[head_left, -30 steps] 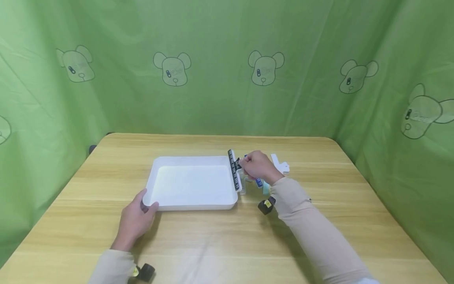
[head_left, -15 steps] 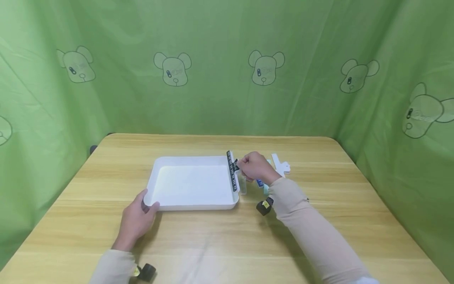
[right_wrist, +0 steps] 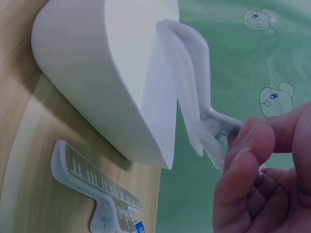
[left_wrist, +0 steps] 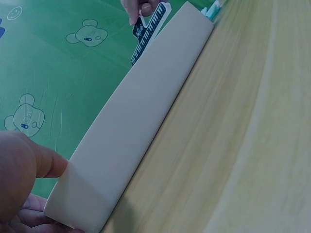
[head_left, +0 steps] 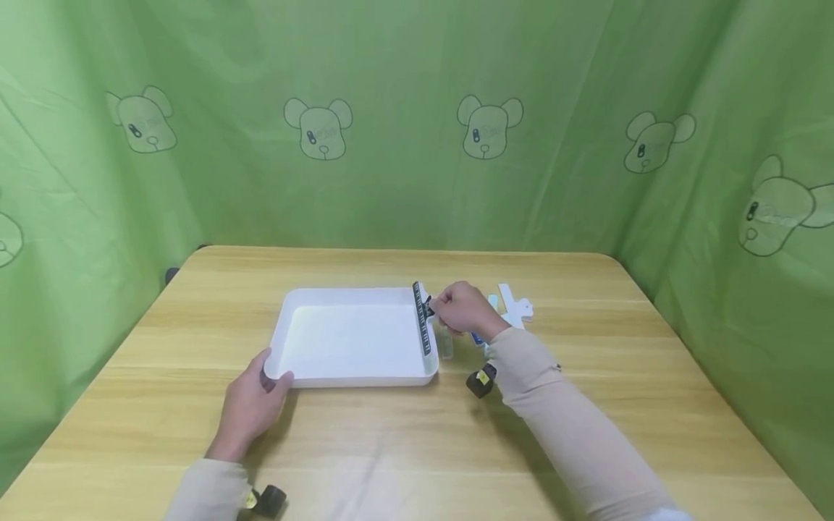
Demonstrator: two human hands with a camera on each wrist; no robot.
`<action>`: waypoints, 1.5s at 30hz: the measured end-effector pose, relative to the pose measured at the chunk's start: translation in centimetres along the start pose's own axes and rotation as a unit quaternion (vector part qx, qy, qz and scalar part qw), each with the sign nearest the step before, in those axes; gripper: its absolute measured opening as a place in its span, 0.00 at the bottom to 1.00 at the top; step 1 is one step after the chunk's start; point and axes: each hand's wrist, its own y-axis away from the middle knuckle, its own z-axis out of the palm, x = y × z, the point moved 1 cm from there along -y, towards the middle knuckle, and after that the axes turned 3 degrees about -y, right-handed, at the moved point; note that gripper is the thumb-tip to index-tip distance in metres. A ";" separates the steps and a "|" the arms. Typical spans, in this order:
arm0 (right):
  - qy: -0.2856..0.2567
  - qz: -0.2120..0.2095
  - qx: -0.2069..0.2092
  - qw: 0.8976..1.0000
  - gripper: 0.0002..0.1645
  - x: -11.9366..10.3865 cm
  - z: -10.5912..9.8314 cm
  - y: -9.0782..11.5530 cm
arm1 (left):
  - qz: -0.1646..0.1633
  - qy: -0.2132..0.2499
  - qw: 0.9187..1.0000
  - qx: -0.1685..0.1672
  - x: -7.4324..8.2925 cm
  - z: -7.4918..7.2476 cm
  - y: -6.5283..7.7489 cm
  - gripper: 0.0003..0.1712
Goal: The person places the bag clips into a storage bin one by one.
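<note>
My left hand (head_left: 250,412) grips the near left corner of a white rectangular tray (head_left: 352,380). In the left wrist view its thumb (left_wrist: 48,162) lies at the rim and the fingers curl under the end. My right hand (head_left: 465,307) pinches the handle of a black clip with a piano-keyboard pattern (head_left: 421,318). That clip hangs over the tray's right rim, its long edge running along the tray's short side. From the right wrist the same clip (right_wrist: 187,77) shows its white side, overlapping the tray (right_wrist: 87,82), with the fingertips on its handle.
Beside the tray's right end lies a clip with a gold-green keyboard pattern (right_wrist: 97,182). A white clip (head_left: 517,307) lies farther right, and a blue clip (head_left: 478,339) shows partly under the right wrist. A green curtain (head_left: 404,195) stands behind the wooden table (head_left: 365,449).
My right hand has moved slightly left and down with the black keyboard clip, which now overlaps the tray's right end more. The left hand and tray have stayed about in place.
</note>
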 end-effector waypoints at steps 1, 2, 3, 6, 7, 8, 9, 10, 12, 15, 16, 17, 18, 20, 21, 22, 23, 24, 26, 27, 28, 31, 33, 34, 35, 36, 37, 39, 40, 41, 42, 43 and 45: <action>-0.001 0.002 -0.001 1.000 0.21 0.0 0.1 0.0 | 0.000 0.000 1.000 0.000 0.0 0.0 0.0 0.40; -0.001 0.003 -0.002 1.000 0.21 0.0 0.1 -0.1 | -0.002 0.001 1.000 -0.002 0.0 0.0 0.0 0.41; 0.001 0.003 -0.003 1.000 0.21 0.0 0.2 -0.1 | -0.002 0.001 1.000 -0.002 0.0 0.0 0.0 0.41; 0.005 0.006 -0.004 1.000 0.21 -0.1 0.4 -0.2 | -0.001 0.002 1.000 -0.003 0.0 0.0 0.0 0.41; 0.006 0.005 -0.004 1.000 0.21 -0.1 0.4 -0.2 | -0.001 0.002 1.000 -0.003 0.0 0.0 0.0 0.40; 0.008 0.006 -0.004 1.000 0.21 -0.1 0.4 -0.2 | 0.000 0.002 1.000 -0.003 0.0 0.0 0.0 0.40; 0.010 0.006 -0.003 1.000 0.21 -0.1 0.4 -0.3 | 0.002 0.001 1.000 -0.003 0.0 0.0 0.0 0.40; 0.012 0.006 -0.003 1.000 0.22 -0.2 0.5 -0.3 | 0.003 0.001 1.000 -0.003 0.0 0.0 0.0 0.40; 0.016 0.008 -0.003 1.000 0.22 -0.2 0.5 -0.4 | 0.003 0.000 1.000 -0.003 0.0 0.0 0.0 0.40; 0.018 0.013 -0.004 1.000 0.23 -0.4 0.6 -0.6 | 0.000 0.001 1.000 -0.004 -0.1 -0.1 0.0 0.41; 0.015 0.016 -0.005 1.000 0.23 -0.5 0.7 -0.6 | -0.001 0.002 1.000 -0.005 -0.1 -0.1 0.0 0.41; 0.013 0.018 -0.006 1.000 0.22 -0.5 0.7 -0.7 | -0.001 0.004 1.000 -0.005 -0.1 -0.1 0.0 0.41; 0.013 0.019 -0.007 1.000 0.22 -0.6 0.7 -0.7 | -0.001 0.005 1.000 -0.005 0.0 -0.2 0.0 0.41; 0.009 0.021 -0.009 1.000 0.21 -0.7 0.7 -0.8 | 0.000 0.006 1.000 -0.005 0.0 -0.2 0.0 0.41; 0.007 0.022 -0.010 1.000 0.21 -0.6 0.8 -0.9 | 0.000 0.005 1.000 -0.005 0.0 -0.2 0.0 0.41; 0.007 0.023 -0.012 1.000 0.21 -0.6 0.8 -0.9 | 0.000 0.005 1.000 -0.005 0.0 -0.2 0.0 0.41; 0.006 0.023 -0.012 1.000 0.21 -0.6 0.9 -1.0 | 0.000 0.005 1.000 -0.004 0.0 -0.2 0.0 0.41; 0.007 0.025 -0.013 1.000 0.21 -0.5 0.9 -1.1 | 0.000 0.005 1.000 -0.005 -0.1 -0.2 0.0 0.41; 0.006 0.028 -0.015 0.999 0.22 -0.4 1.1 -1.2 | -0.002 0.004 1.000 -0.005 -0.1 -0.1 0.0 0.41; 0.009 0.027 -0.015 0.999 0.23 -0.4 1.1 -1.2 | -0.003 0.004 1.000 -0.006 -0.1 -0.1 0.0 0.41; 0.012 0.028 -0.015 0.999 0.23 -0.4 1.1 -1.3 | -0.004 0.004 1.000 -0.007 -0.1 -0.1 0.0 0.41; 0.019 0.022 -0.018 0.999 0.24 -0.4 1.1 -1.4 | -0.005 0.004 1.000 -0.007 -0.1 0.0 0.0 0.41; 0.022 0.016 -0.022 0.999 0.25 -0.5 1.1 -1.4 | -0.005 0.004 1.000 -0.007 -0.1 0.0 0.0 0.41; 0.025 0.012 -0.024 0.999 0.25 -0.6 1.1 -1.4 | -0.005 0.004 1.000 -0.006 -0.1 0.0 0.0 0.41; 0.028 0.009 -0.026 0.999 0.25 -0.7 1.1 -1.4 | -0.005 0.005 1.000 -0.006 -0.1 0.0 0.0 0.41; 0.029 0.009 -0.027 0.999 0.25 -0.7 1.1 -1.4 | -0.005 0.004 1.000 -0.006 -0.1 0.0 0.0 0.41; 0.030 0.008 -0.029 0.999 0.25 -0.8 1.1 -1.5 | -0.004 0.004 1.000 -0.006 -0.1 0.0 0.0 0.41; 0.034 0.011 -0.030 0.999 0.24 -0.8 1.1 -1.5 | -0.003 0.002 1.000 -0.006 -0.1 0.1 0.0 0.41; 0.037 0.012 -0.031 0.999 0.25 -0.8 1.1 -1.5 | -0.002 0.001 1.000 -0.005 -0.1 0.1 0.0 0.41; 0.037 0.013 -0.032 0.999 0.25 -0.8 1.1 -1.6 | -0.002 0.000 1.000 -0.005 -0.1 0.1 0.0 0.41; 0.040 0.012 -0.032 0.999 0.25 -0.8 1.1 -1.6 | -0.001 -0.001 1.000 -0.004 -0.1 0.1 0.0 0.41; 0.043 0.011 -0.033 0.998 0.26 -0.9 1.1 -1.6 | 0.000 -0.001 1.000 -0.003 -0.1 0.1 0.0 0.41; 0.048 0.010 -0.035 0.998 0.27 -0.9 1.2 -1.7 | 0.001 -0.001 1.000 -0.001 -0.1 0.1 0.0 0.41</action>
